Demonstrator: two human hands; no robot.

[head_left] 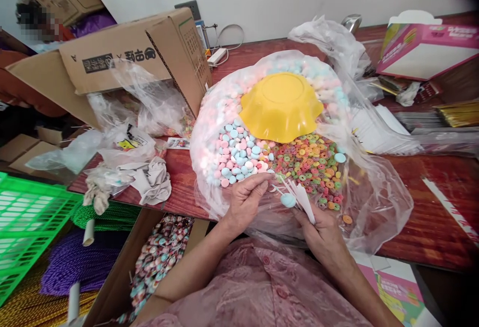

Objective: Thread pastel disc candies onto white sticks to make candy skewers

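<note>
Right hand: closed around a fan of white sticks, thumb across them, sticks pointing up and to the left.
Stick tip: a pale blue candy sits at the near end of the fan, touching the sticks (whether it is fixed to one cannot be told).
Left hand: fingers bunched together, tips turned down at the near edge of the candy heap; whether a piece is pinched between them cannot be told.
Gap between hands: small, the left fingertips just beside the stick fan.
Clear plastic bag: lies open on the counter, both hands resting on its near fold.
Pastel candies: blue, pink and white discs, heaped in the left part of the bag, directly beyond the left hand.
Ring candies: multicoloured loops, heaped in the right part of the bag, beyond the sticks and touching the pastel heap.
Yellow bowl: upside down on the candy, at the far side of both heaps.
Counter: dark red wood, carrying the bag.
Cardboard box: tipped on its side, left of the bag, with loose plastic film in front.
Crumpled cloth: at the near left edge of the counter.
Green crate: below the counter, far left.
Pink carton: far right corner, well apart from the hands.
</note>
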